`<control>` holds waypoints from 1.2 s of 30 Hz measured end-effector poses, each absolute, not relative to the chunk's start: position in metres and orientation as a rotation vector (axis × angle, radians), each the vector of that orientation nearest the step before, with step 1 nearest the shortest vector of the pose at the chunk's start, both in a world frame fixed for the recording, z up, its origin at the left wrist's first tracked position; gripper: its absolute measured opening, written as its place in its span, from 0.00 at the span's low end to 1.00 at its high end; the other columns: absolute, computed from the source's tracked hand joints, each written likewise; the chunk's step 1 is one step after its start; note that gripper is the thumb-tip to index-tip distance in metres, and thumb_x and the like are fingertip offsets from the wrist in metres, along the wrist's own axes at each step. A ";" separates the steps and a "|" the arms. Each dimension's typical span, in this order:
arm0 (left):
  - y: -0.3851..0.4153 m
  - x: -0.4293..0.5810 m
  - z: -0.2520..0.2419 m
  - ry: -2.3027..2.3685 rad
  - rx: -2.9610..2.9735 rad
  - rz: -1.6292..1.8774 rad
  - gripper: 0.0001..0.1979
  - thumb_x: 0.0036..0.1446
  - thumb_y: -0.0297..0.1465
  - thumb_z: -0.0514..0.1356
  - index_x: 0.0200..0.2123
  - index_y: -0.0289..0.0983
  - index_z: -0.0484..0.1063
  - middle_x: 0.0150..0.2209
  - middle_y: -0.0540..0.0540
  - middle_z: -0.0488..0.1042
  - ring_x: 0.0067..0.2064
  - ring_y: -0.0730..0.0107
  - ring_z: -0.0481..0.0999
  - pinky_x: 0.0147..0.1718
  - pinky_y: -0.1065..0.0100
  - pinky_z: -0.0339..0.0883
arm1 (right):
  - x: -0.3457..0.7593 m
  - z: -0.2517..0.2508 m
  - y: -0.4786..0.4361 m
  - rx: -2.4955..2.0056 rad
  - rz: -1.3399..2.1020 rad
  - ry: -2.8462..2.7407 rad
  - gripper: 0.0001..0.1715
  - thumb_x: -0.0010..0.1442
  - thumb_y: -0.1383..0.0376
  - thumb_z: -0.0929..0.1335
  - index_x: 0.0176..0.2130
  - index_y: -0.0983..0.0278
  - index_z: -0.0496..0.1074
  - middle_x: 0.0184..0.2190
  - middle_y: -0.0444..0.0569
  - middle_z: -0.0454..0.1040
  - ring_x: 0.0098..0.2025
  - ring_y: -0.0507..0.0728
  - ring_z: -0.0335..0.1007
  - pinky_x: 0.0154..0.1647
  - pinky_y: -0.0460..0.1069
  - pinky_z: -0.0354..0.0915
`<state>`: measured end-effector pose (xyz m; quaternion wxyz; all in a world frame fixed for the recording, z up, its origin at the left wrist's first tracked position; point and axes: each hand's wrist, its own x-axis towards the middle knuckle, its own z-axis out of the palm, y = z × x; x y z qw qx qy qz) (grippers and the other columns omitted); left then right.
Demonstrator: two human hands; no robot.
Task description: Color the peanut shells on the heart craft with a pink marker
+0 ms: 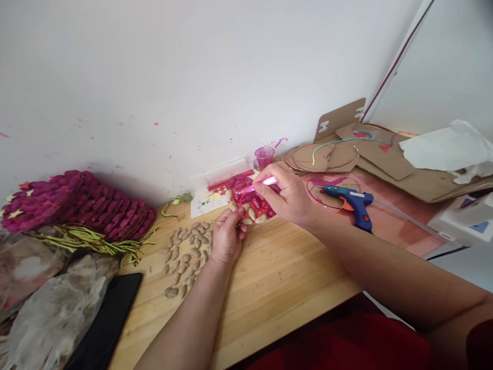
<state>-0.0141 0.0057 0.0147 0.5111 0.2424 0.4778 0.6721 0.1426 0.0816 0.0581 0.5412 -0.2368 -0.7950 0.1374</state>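
Note:
My right hand (283, 192) grips a white-handled paintbrush (269, 181), its pink end pointing left over a pile of pink-painted peanuts (262, 201). Close by, my left hand (226, 234) is closed with thumb and fingers pinched on a peanut (233, 205) at the pile's near left edge. Several unpainted peanuts (261, 219) lie along the front of the red sheet under the pile. More plain peanuts (195, 253) are scattered on the wooden table left of my left hand. Behind the pile stands a pink-stained plastic cup (265, 156).
A blue glue gun (352, 198) lies to the right, near cardboard hearts (314, 156) and cardboard sheets (389, 172). On the left are stacked magenta peanut-covered pieces (100, 203), yellow-green cords (100, 241), plastic bags (65, 303) and a black flat object (110, 318). A paint-spattered wall (192, 92) bounds the table (277, 288).

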 end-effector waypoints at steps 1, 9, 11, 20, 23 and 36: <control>0.006 -0.014 0.015 1.152 0.580 1.619 0.18 0.37 0.36 0.76 0.25 0.34 0.73 0.19 0.54 0.70 0.16 0.82 0.62 0.13 0.77 0.44 | 0.142 0.058 0.080 -0.569 0.331 -1.902 0.06 0.70 0.62 0.69 0.38 0.60 0.73 0.35 0.48 0.78 0.41 0.59 0.72 0.45 0.55 0.64; 0.008 -0.014 0.015 1.151 0.562 1.636 0.18 0.36 0.36 0.76 0.24 0.35 0.72 0.19 0.54 0.70 0.16 0.82 0.62 0.13 0.77 0.44 | 0.139 0.054 0.078 -0.544 0.342 -1.925 0.06 0.70 0.61 0.70 0.38 0.59 0.73 0.35 0.48 0.78 0.41 0.59 0.73 0.45 0.55 0.65; 0.007 -0.014 0.015 1.146 0.581 1.621 0.17 0.37 0.36 0.76 0.25 0.34 0.73 0.19 0.54 0.70 0.16 0.82 0.62 0.13 0.77 0.44 | 0.142 0.055 0.081 -0.573 0.338 -1.908 0.06 0.70 0.61 0.70 0.39 0.59 0.73 0.36 0.48 0.78 0.41 0.59 0.73 0.45 0.55 0.65; 0.005 -0.014 0.014 1.147 0.604 1.612 0.17 0.38 0.37 0.75 0.27 0.33 0.76 0.20 0.53 0.71 0.17 0.82 0.62 0.14 0.77 0.45 | 0.144 0.060 0.079 -0.559 0.327 -1.896 0.09 0.71 0.60 0.69 0.37 0.60 0.72 0.34 0.47 0.79 0.37 0.57 0.72 0.44 0.55 0.63; 0.006 -0.013 0.015 1.156 0.596 1.611 0.17 0.38 0.36 0.75 0.26 0.34 0.74 0.20 0.53 0.70 0.17 0.82 0.62 0.14 0.77 0.44 | 0.144 0.060 0.079 -0.585 0.329 -1.913 0.08 0.70 0.61 0.69 0.37 0.59 0.72 0.33 0.47 0.80 0.37 0.57 0.72 0.44 0.55 0.63; 0.005 -0.011 0.014 1.178 0.652 1.574 0.17 0.39 0.37 0.76 0.27 0.35 0.75 0.21 0.53 0.71 0.17 0.82 0.62 0.15 0.76 0.44 | 0.146 0.059 0.082 -0.619 0.321 -1.876 0.10 0.70 0.59 0.68 0.36 0.60 0.72 0.33 0.47 0.78 0.37 0.58 0.72 0.44 0.55 0.63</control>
